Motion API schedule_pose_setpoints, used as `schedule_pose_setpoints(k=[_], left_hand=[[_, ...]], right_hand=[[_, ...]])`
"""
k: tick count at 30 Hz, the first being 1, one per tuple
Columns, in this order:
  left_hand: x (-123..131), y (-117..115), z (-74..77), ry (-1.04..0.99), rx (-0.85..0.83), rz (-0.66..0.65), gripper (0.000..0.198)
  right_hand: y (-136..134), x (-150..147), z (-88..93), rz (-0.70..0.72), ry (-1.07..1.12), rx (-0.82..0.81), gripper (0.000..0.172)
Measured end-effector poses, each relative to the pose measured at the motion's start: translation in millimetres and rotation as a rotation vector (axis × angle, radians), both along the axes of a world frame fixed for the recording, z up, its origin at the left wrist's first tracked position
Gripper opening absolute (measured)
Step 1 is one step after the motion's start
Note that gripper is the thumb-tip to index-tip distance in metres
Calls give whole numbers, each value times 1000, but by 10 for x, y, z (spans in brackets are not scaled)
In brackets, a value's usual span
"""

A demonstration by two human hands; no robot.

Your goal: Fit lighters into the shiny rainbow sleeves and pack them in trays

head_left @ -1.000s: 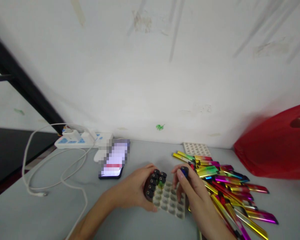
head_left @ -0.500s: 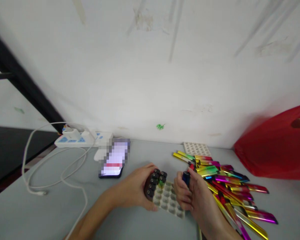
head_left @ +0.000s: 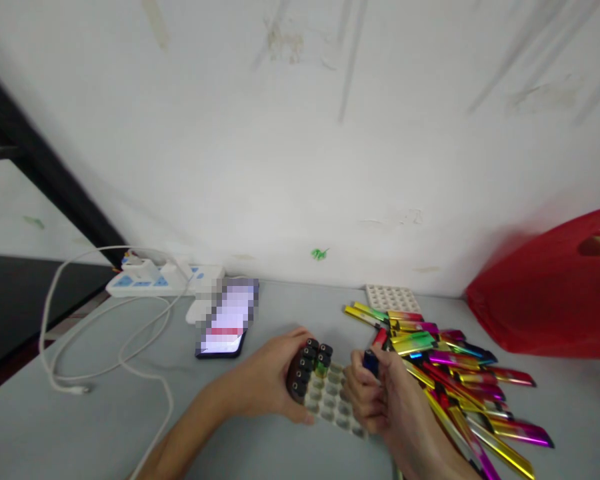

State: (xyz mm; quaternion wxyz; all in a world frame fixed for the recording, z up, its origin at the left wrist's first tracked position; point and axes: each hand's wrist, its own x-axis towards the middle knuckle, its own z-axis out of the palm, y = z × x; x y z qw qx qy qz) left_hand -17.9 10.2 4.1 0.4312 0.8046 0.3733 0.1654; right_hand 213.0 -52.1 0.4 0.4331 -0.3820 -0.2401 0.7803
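My left hand [head_left: 267, 380] curls around the left side of a pale tray with rows of round holes [head_left: 330, 400], its thumb along the near edge. Several black-ended pieces [head_left: 303, 367] stand in the tray's left rows, with a greenish part showing below one of them. Over the tray's right side, my right hand [head_left: 375, 390] is closed around a small dark blue-ended piece [head_left: 371, 362]; most of it is hidden by the fingers. Just to the right lies a heap of shiny flat sticks [head_left: 460, 373] in gold, red, purple and green.
A second holed tray [head_left: 393, 298] lies by the wall behind the heap. A red bag [head_left: 555, 300] stands at the right. Left of my hands are a phone [head_left: 227, 320], a white power strip [head_left: 145, 283] and a looping white cable [head_left: 125, 360].
My right hand has shifted slightly down and turned a little, keeping the dark blue-ended piece. My left hand and the tray stay nearly the same.
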Motion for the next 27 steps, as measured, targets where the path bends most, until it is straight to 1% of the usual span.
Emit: schedule_pose_setpoints(k=[2, 5, 7, 10, 13, 16, 20, 22, 25, 27], left_hand=[[2, -3, -1, 0, -2, 9, 66], [5, -8, -3, -4, -7, 3, 65], [4, -7, -7, -7, -5, 0, 65], [0, -4, -14, -2, 1, 3, 65], [0, -2, -14, 0, -3, 5, 64], [2, -2, -5, -2, -2, 2, 64], [9, -6, 13, 5, 6, -5, 64], [11, -8, 16, 0, -1, -3, 64], [9, -7, 8, -5, -10, -4, 65], [4, -5, -3, -7, -5, -4, 65]], right_hand=[[-19, -27, -4, 5, -25, -27, 55], [-5, -63, -29, -3, -36, -62, 65], [27, -69, -46, 17, -7, -69, 69], [64, -53, -57, 67, 32, -66, 69], [47, -34, -59, 38, 22, -42, 66], [4, -25, -77, 3, 2, -17, 59], [-11, -22, -124, 22, -25, -44, 53], [-1, -23, -136, 27, -37, -58, 53], [14, -27, -125, 4, -44, -26, 56], [20, -29, -112, 28, -33, -21, 60]])
